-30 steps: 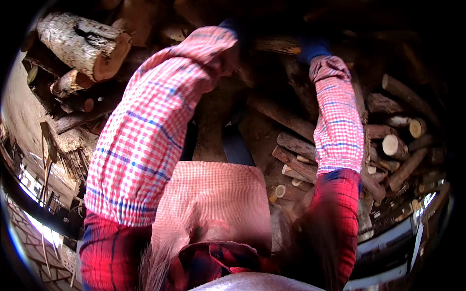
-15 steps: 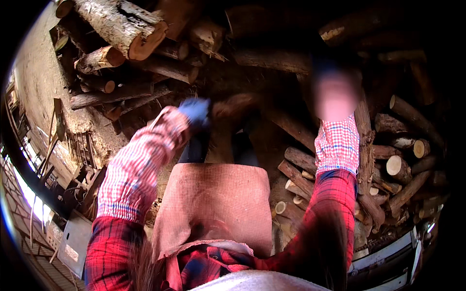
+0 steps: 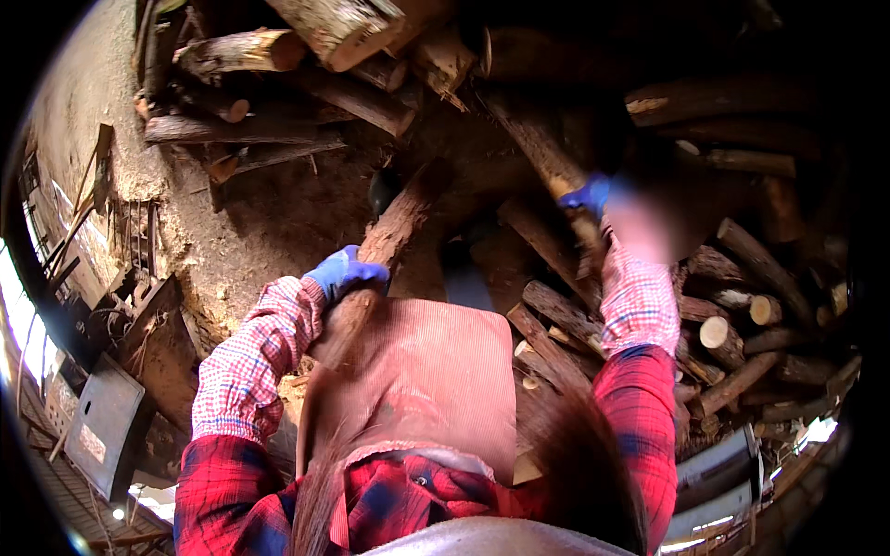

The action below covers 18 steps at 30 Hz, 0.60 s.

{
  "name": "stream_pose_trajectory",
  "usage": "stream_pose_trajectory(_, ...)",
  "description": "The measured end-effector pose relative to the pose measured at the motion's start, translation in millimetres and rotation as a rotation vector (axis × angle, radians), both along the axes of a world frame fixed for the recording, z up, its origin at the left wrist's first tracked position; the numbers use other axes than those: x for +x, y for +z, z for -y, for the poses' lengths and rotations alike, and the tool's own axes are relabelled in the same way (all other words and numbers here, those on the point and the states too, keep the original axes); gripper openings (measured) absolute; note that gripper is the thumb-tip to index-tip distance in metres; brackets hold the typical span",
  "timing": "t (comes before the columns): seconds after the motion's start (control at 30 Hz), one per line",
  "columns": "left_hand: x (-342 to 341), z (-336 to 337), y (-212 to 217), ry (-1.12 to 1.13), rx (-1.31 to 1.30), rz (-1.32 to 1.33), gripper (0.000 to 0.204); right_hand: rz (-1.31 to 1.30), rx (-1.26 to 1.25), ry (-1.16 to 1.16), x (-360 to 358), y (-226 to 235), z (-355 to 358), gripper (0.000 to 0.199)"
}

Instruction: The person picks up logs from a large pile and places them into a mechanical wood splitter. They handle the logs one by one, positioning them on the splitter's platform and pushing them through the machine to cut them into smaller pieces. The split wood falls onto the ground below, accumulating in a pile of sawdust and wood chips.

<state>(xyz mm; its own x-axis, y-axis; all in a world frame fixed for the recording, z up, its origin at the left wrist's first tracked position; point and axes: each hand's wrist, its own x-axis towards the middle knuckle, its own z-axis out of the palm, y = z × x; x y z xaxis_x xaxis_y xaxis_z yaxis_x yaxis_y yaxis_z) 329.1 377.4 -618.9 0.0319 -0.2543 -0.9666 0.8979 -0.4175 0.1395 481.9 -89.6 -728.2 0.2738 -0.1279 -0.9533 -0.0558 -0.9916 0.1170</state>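
Note:
My left hand [image 3: 345, 272], in a blue glove, is wrapped around a short rough-barked log [image 3: 400, 222]. This log slants up and away to the right, its near end by the pinkish apron [image 3: 417, 371] over my lap. On the right, my blue-gloved right hand [image 3: 591, 193] grips a longer, thinner log [image 3: 530, 139], tilted with its far end toward the upper left. Part of that hand and wrist is blurred. Red checked sleeve covers show on both my forearms.
A stack of cut logs [image 3: 357, 97] lies at the far left, beside a pale earthen wall [image 3: 102, 83]. More split and round logs [image 3: 723, 338] are heaped on the right. A grey metal panel [image 3: 104, 426] leans at the lower left. The far right is very dark.
My right hand has drawn nearer and left, and a long log now shows in its grip. My left hand has come back toward my lap, its log now angled up beside the apron.

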Motion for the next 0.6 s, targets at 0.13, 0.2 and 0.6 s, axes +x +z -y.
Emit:
stream_pose_trajectory(0.13,-57.1,9.4,48.8,0.437,-0.248,0.081,0.048,-0.432,0.657,-1.774,-152.9,97.2,-52.9,0.045)
stream_pose_trajectory(0.2,-64.6,21.3,83.7,0.644,-0.342,-0.063,0.049,-0.554,0.774,-2.142,-205.6,160.4,-96.1,0.051)
stream_pose_trajectory(0.6,-118.5,45.8,329.1,0.371,-0.475,0.526,0.036,0.853,1.313,-1.734,-368.6,449.1,-216.5,0.063)
